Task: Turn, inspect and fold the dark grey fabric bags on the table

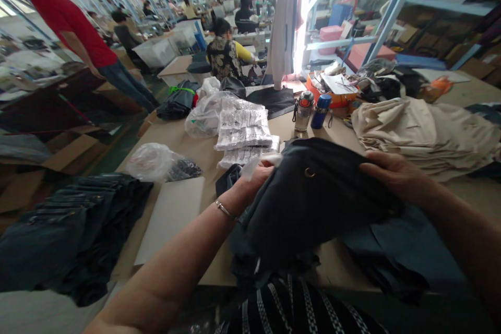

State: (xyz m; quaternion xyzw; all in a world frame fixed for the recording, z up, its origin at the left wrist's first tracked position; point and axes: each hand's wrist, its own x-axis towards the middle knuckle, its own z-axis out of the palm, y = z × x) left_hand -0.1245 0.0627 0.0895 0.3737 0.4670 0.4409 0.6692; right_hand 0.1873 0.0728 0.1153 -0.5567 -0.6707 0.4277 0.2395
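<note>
A dark garment (313,193) with a small ring-shaped detail hangs between my hands above the table's front edge. My left hand (263,171) is closed on its upper left edge, and a whitish translucent piece (250,167) shows at the fingers. At the garment's upper right side, my right hand (387,169) grips the cloth with thumb and fingers. Below and to the right, more dark blue cloth (407,245) lies on the table. Stacked plastic-wrapped packets (245,133) sit just beyond my left hand.
Dark folded garments (74,224) lie at left beside a white board (172,219). Two bottles (303,110) stand past the garment. Beige cloth (422,133) is piled at right, near an orange bin (332,95). A person in red (72,26) stands at far left.
</note>
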